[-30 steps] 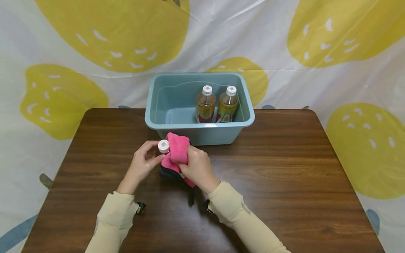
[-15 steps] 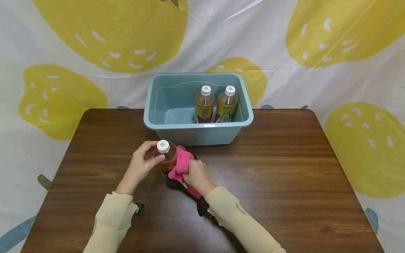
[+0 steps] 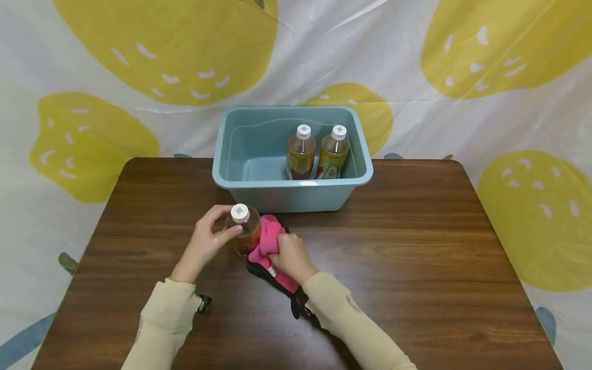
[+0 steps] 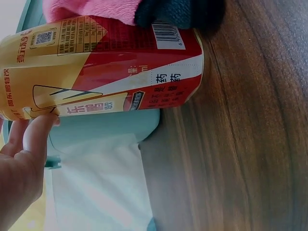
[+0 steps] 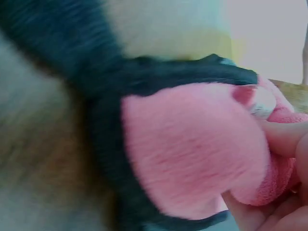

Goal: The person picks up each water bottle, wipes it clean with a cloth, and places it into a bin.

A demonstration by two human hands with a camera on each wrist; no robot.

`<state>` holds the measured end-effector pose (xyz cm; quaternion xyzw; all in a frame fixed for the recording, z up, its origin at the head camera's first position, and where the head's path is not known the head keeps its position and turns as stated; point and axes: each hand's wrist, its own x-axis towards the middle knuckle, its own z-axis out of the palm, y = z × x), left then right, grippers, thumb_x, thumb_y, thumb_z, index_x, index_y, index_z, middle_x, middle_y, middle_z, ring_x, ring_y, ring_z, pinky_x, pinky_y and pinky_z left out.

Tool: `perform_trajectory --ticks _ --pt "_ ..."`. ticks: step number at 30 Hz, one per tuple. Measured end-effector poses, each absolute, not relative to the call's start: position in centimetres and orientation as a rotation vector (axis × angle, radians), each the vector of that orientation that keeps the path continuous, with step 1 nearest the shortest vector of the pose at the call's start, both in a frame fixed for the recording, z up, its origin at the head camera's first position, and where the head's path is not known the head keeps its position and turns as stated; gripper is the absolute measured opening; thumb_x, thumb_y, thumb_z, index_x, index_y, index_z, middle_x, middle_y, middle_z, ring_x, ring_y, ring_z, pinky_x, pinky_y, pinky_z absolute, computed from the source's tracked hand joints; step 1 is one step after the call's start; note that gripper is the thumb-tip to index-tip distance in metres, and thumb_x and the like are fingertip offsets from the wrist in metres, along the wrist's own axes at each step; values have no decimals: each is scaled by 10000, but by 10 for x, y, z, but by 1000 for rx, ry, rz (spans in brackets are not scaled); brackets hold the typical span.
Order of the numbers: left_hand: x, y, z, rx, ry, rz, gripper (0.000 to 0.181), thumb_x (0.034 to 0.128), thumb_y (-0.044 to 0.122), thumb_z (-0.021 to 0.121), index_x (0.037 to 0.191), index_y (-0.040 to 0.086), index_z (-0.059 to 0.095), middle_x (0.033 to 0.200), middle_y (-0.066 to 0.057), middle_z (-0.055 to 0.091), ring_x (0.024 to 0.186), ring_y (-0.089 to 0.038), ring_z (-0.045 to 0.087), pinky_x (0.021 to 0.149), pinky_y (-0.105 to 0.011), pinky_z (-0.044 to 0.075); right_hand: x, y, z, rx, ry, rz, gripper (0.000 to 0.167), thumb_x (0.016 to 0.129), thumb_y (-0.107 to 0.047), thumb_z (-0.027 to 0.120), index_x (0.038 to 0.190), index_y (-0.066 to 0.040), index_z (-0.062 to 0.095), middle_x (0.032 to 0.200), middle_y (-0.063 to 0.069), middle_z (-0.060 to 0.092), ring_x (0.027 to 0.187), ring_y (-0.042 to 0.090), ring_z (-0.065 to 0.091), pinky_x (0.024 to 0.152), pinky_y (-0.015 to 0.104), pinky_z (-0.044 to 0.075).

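A drink bottle (image 3: 248,240) with a white cap stands upright on the table in front of the bin. My left hand (image 3: 209,239) holds it by the upper part, thumb and fingers on either side just below the cap. Its red and yellow label shows large in the left wrist view, where the left hand (image 4: 24,166) touches the bottle's shoulder end. In my right hand (image 3: 292,257) is a bunched pink cloth (image 3: 270,240) with a dark edge, lying against the bottle's right side. The right wrist view shows fingers (image 5: 281,137) pinching this cloth (image 5: 192,149).
Behind the hands stands a light blue plastic bin (image 3: 291,198). Two capped bottles, one on the left (image 3: 301,156) and another bottle (image 3: 332,156) beside it, stand in its right half. A patterned fabric sheet (image 3: 407,118) hangs behind the brown wooden table (image 3: 416,246).
The right hand has moved the cloth down and to the right, off the bottle's upper part, so its shoulder and label now show. Left hand and bottle have hardly moved.
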<state>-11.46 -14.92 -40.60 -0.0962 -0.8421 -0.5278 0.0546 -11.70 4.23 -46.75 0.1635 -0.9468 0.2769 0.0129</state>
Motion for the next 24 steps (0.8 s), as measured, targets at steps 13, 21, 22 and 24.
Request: perform_trajectory --ticks 13,21,22,24 --pt "-112 -147 -402 -301 -2521 -1659 333 766 -32 675 1083 -65 578 1049 -192 565 919 -4 472 794 -421 487 -116 42 -398 683 -2603 967 181 700 -122 732 740 -60 567 738 54 611 629 186 581 595 316 495" --pt "-109 -144 -395 -317 -2504 -1652 313 764 -74 649 1068 -96 573 1040 -215 561 889 17 466 782 -306 486 -117 36 -386 709 -2604 910 203 713 -165 737 740 -50 572 764 64 613 641 198 589 612 324 511" --pt "-111 -145 -399 -313 -2503 -1659 317 767 -64 655 1073 -87 574 1045 -207 561 896 10 468 788 -321 487 -117 36 -388 699 -2608 916 206 709 -164 741 741 -48 574 751 64 612 633 198 591 607 322 511" --pt "-113 -148 -406 -305 -2498 -1670 329 769 -41 667 1085 -66 578 1057 -191 562 916 -15 476 803 -394 485 -117 36 -391 674 -2615 941 211 703 -165 749 752 -48 581 731 63 615 628 198 596 605 318 509"
